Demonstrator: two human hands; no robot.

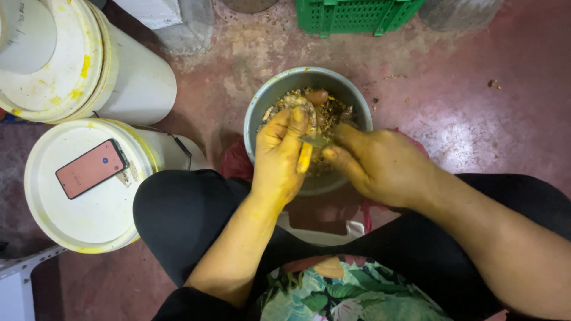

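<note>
My left hand [284, 154], stained yellow, grips a small yellow root piece [305, 158] over a grey metal bowl [262, 107]. My right hand [380, 163] holds a small knife whose blade [315, 141] lies against that piece. The bowl sits on the floor between my knees and holds brown and yellow peelings [333, 110] with a reddish-brown root on top.
Two white lidded buckets [89, 220] [65, 59] stand at the left; a salmon-coloured phone [91, 168] lies on the nearer lid. A green plastic crate [357, 15] is at the back. The red floor [476, 107] is strewn with small scraps. My black-clad legs flank the bowl.
</note>
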